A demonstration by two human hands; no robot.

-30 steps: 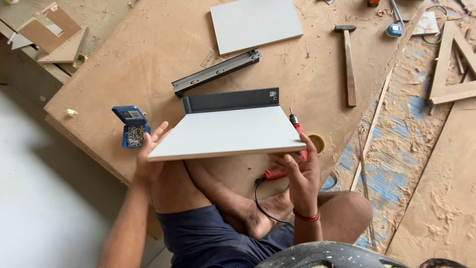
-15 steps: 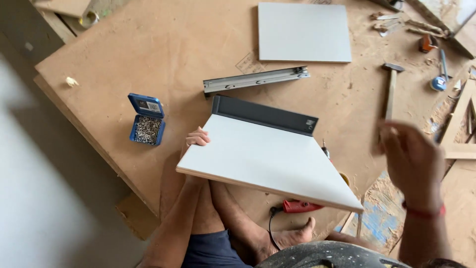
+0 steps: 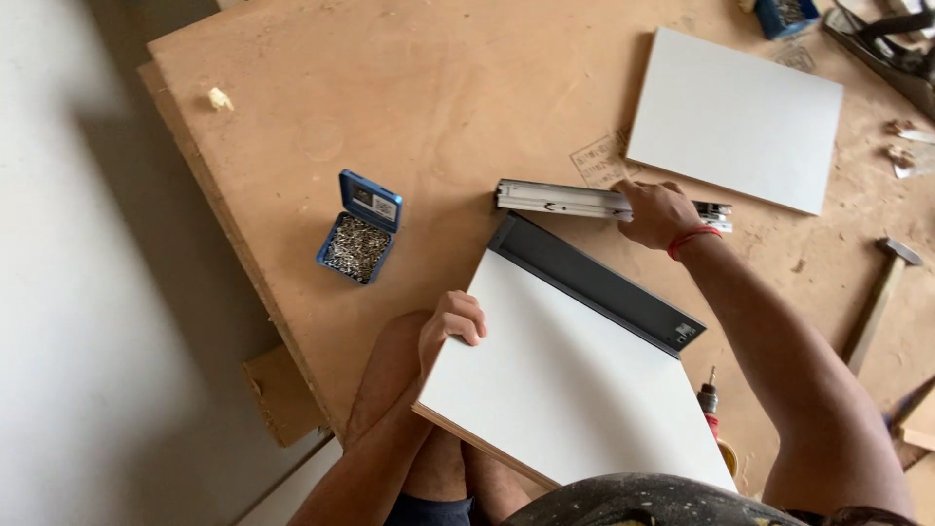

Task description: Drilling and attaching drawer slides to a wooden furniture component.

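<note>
Currently the right hand (image 3: 657, 211) is laid over the right part of the metal drawer slide (image 3: 575, 200), fingers curled down and closed on it, out on the far side of the board. The slide lies flat on the brown work board (image 3: 429, 97), just beyond the dark grey strip (image 3: 599, 284) fixed along the far edge of the white panel (image 3: 570, 385). The left hand (image 3: 450, 326) is clamped on the panel's left edge, fingers folded over the top face, and the panel is held tilted over the lap. Step in hand, as judged: the slide is being picked up for fitting against the panel. Next move would call for the slide to be lifted clear and lined up along the panel while it is kept steady by the left hand. To the left, an open blue box of screws (image 3: 357, 241) sits near the panel. A second white panel (image 3: 735, 117) lies far right, a hammer (image 3: 881, 292) at the right edge, and a red-handled screwdriver (image 3: 709, 404) is seen just right of the held panel.
</note>
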